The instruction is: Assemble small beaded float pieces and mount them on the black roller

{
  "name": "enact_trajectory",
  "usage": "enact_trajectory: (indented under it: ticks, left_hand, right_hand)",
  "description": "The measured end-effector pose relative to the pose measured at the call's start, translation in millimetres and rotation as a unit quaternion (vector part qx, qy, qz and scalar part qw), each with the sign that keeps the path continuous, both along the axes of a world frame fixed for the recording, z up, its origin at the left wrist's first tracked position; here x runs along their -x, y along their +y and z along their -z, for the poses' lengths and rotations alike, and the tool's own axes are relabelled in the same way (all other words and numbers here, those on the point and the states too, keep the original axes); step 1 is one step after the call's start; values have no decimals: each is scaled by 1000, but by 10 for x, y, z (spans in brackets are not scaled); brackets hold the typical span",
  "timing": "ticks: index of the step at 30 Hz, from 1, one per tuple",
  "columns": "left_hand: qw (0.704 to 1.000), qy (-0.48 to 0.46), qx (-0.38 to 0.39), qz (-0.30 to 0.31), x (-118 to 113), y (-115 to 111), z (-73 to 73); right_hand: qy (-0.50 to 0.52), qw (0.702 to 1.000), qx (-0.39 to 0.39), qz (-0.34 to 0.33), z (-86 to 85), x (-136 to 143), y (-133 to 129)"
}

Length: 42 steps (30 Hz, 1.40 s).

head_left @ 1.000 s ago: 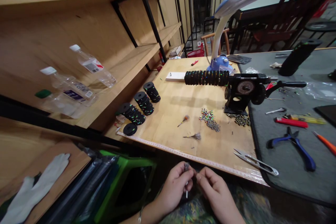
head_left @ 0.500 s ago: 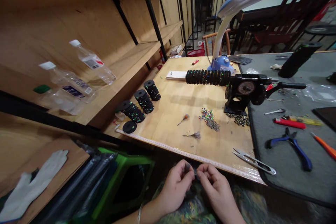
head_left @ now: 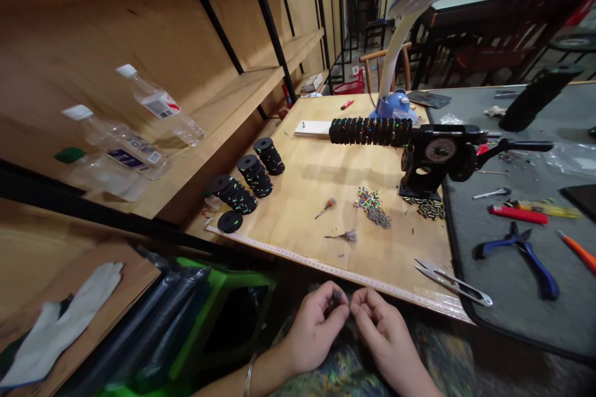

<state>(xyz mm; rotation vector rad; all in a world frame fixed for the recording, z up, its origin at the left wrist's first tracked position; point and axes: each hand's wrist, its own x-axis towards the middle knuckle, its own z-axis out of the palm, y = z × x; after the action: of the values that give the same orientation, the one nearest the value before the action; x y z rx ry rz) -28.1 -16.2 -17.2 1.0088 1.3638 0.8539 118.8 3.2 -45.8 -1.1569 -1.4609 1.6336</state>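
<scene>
My left hand point(head_left: 319, 325) is pinched closed at the bottom centre, with a small dark bit showing between its fingers that is too small to name. Its fingertips touch those of my right hand point(head_left: 384, 332), also in a pinch; anything between those fingers is hidden. Just beyond the hands, a small grey feathery bundle point(head_left: 344, 236) and an orange-tipped one point(head_left: 327, 206) lie on the wooden table point(head_left: 302, 186). To their right are a pile of coloured beads point(head_left: 367, 200), small grey pieces point(head_left: 379, 217) and dark metallic pieces point(head_left: 426, 207).
A black hand-cranked device point(head_left: 431, 155) holds a row of black discs point(head_left: 370, 131). Black spools point(head_left: 235, 194) stand at the left. Silver snips point(head_left: 454, 282), blue pliers point(head_left: 521, 254) and a red cutter point(head_left: 519, 214) lie at the right. A lamp point(head_left: 391, 105) stands behind.
The hands have come slightly closer together, fingertips now meeting. The view has shifted a little; the things on the table look the same.
</scene>
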Motion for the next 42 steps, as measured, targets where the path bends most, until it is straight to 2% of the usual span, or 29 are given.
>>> enact_trajectory:
  ticks: [5, 14, 25, 31, 38, 42]
  left_hand:
    - [1000, -21, 7, -9, -2, -6, -5]
    - [999, -37, 27, -18, -13, -27, 1]
    - [998, -44, 36, -17, -10, -8, -31]
    - [995, -85, 45, -28, -15, 3, 15]
    - [985, -149, 79, -47, -17, 47, 90]
    - [977, -184, 84, -62, -17, 23, 184]
  right_hand:
    - [21, 999, 30, -9, 7, -4, -19]
    - [-53, 997, -53, -12, 6, 15, 11]
    - [-86, 994, -64, 15, 70, 5, -16]
    - [-47, 998, -26, 36, 44, 7, 22]
    - [76, 986, 132, 69, 46, 58, 49]
    - [82, 983, 150, 73, 24, 87, 43]
